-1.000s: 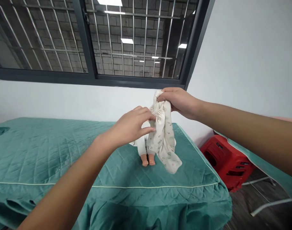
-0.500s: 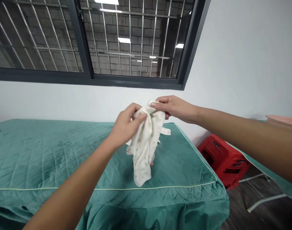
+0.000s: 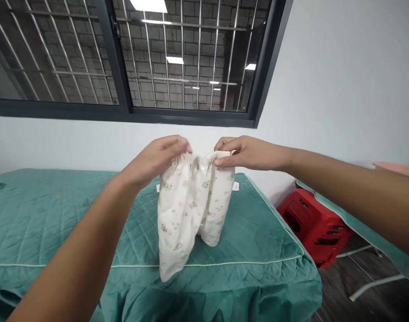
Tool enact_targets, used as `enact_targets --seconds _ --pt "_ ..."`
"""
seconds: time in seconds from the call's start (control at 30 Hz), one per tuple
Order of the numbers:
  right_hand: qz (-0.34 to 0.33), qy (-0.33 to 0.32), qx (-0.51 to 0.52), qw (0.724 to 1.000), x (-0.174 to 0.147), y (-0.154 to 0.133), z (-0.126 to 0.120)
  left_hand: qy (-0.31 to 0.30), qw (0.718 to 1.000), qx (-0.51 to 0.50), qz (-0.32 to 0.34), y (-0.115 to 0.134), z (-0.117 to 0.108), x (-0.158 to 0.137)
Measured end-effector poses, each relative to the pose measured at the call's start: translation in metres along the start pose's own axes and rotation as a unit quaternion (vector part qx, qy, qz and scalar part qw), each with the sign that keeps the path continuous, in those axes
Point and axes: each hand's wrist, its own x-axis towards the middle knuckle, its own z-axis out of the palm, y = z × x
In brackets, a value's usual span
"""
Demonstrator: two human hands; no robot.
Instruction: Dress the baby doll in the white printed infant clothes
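A pair of small white baby pants (image 3: 181,210) with pale animal prints hangs above the green bed, its two legs pointing down. My right hand (image 3: 248,153) pinches the gathered waistband at its right end, thumb in front. At the left end of the waistband, my left hand (image 3: 159,158) is closed on the cloth, its fingertips slightly blurred and partly hidden. Behind the pants, a white piece of fabric (image 3: 236,186) shows at the side; most of it is covered.
The green quilted bed cover (image 3: 73,214) with pale piping spreads under my hands. A barred window (image 3: 191,67) is in the white wall ahead. On the right are a red plastic stool (image 3: 315,228) and a green-covered table (image 3: 385,241) bearing a pink item (image 3: 397,168).
My left hand has moved left and up, spreading the waistband. The bunched pants now hang open and wider, with both legs apart. My right hand has stayed nearly in place.
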Motion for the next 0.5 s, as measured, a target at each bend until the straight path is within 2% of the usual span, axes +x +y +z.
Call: enact_targets --seconds 0.1,0.2,0.27,0.37,0.43,0.5 --pt "-0.034 0.024 0.043 0.998 0.01 0.006 0.014 -0.113 0.987 0.111 -0.001 0.009 0.018 0.001" --pt "-0.036 0.043 0.115 0.992 0.012 0.02 0.027 -0.17 0.982 0.086 -0.005 -0.004 0.037 0.0" --pt "0.0 0.045 0.199 0.979 0.01 0.031 0.035 -0.164 0.986 0.004 -0.017 -0.023 0.046 -0.001" --pt "0.056 0.04 0.348 0.935 0.007 0.05 0.049 -0.13 0.982 -0.132 -0.04 -0.055 0.057 0.001" --pt "0.066 0.05 0.417 0.905 0.008 0.063 0.059 -0.089 0.969 -0.221 -0.063 -0.074 0.063 0.006" --pt "0.065 0.055 0.442 0.893 0.012 0.076 0.069 -0.046 0.948 -0.303 -0.08 -0.089 0.07 0.012"
